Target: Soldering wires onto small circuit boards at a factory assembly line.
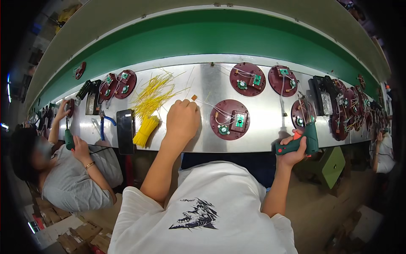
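My left hand [183,121] is over the metal bench with its fingers curled closed, and what they hold, if anything, is hidden. Just beyond its knuckles is a small orange-brown piece [194,98], where white wires from the nearest dark red disc [220,108] end. That disc carries a green circuit board [240,120] and a round green part, and lies to the right of this hand. My right hand [294,148] grips a dark green pistol-shaped power tool [312,137] with an orange trigger. Its slim tip points away from me, over another red disc [297,111].
Yellow cable ties [146,130] lie bundled and loose left of my left hand, beside a dark phone-like slab [125,131] and blue-handled pliers [102,125]. More wired discs [247,79] line the bench [186,146]. A co-worker [80,182] sits at left; a green stool [330,167] stands lower right.
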`<state>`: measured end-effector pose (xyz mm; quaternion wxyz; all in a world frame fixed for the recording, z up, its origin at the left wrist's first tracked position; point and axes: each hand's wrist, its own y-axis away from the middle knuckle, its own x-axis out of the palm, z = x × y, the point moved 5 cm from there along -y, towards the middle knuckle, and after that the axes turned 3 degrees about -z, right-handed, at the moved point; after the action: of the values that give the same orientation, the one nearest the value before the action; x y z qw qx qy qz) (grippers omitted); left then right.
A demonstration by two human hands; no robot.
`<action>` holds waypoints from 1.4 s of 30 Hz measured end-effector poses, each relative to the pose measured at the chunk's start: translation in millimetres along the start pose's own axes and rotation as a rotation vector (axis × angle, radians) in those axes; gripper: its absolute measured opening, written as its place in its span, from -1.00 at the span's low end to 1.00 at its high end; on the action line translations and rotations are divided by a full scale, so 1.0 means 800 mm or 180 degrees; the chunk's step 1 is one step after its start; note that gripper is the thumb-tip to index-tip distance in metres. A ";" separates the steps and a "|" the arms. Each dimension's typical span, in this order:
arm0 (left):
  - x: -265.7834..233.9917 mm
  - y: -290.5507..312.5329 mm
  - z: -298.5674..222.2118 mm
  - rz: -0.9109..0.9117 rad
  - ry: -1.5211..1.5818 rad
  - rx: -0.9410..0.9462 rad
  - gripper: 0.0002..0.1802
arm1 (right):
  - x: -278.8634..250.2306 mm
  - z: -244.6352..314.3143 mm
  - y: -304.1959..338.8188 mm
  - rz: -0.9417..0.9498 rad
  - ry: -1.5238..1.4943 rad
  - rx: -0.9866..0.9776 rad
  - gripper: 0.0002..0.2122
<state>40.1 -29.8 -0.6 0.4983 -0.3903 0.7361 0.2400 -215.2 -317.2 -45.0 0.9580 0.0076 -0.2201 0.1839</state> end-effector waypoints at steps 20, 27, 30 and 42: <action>-0.008 0.014 0.007 -0.1066 -0.0480 0.1032 -0.90 | 0.019 -0.005 0.009 0.0009 -0.0022 0.0046 -0.62; -0.019 0.042 -0.005 -0.0826 -0.0420 0.1269 -0.78 | 0.014 -0.004 0.011 0.0090 0.0031 0.0052 -0.64; -0.019 0.039 -0.019 -0.1072 -0.0361 0.1208 -0.71 | 0.018 -0.004 0.009 0.0095 0.0000 0.0152 -0.64; -0.001 0.108 -0.028 -0.1293 -0.0220 0.1559 -0.58 | 0.014 -0.002 0.007 0.0152 -0.0007 0.0243 -0.65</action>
<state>-41.9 4.2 5.9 0.6398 -0.3893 0.6617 -0.0356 -206.7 -307.9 -42.1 0.9521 0.0390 -0.2141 0.2150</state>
